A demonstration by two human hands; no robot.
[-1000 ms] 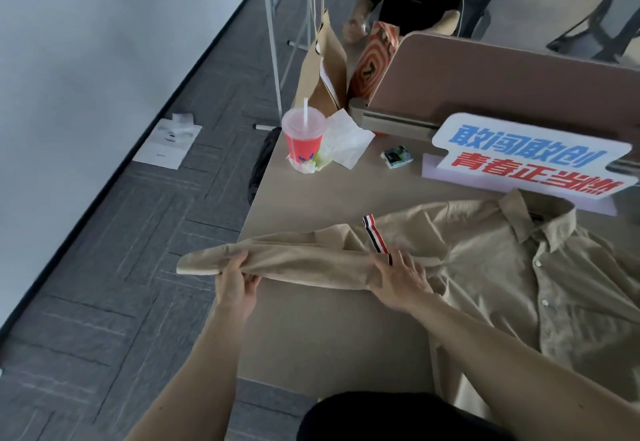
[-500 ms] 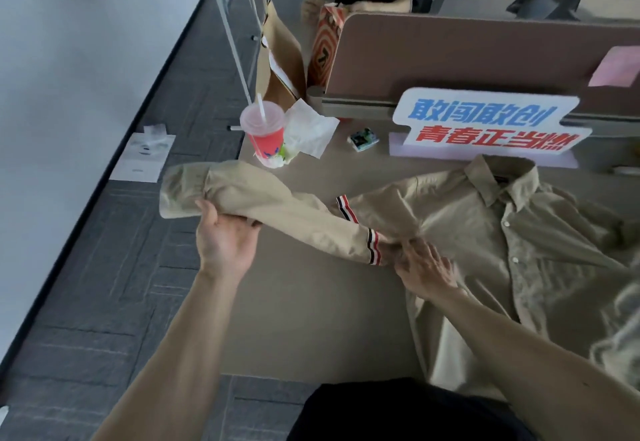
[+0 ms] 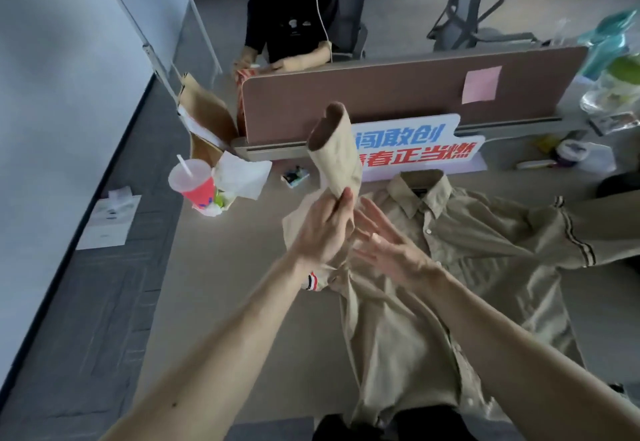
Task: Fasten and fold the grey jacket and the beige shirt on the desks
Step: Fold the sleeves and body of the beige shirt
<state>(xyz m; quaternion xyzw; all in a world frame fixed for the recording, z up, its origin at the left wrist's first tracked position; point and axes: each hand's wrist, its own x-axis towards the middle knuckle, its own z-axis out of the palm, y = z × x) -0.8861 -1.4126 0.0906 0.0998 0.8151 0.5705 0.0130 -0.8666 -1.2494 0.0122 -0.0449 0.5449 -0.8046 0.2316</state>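
Left hand [image 3: 323,229] grips the beige shirt [image 3: 433,267]'s raised sleeve [image 3: 337,156] — right hand [image 3: 384,246] beside it, fingers spread, holding nothing.

Your left hand [image 3: 322,229] has swung the sleeve [image 3: 337,160] upright. Your right hand [image 3: 384,246] has let go, open beside it.

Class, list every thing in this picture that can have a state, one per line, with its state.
Shirt: spread on the desk, front up.
Raised sleeve: held upright.
Other sleeve: lying flat, stretched sideways.
Cup: upright, lidded.
Paper bag: standing, top open.
Left grip: holds the raised sleeve.
Right grip: open, holding nothing.
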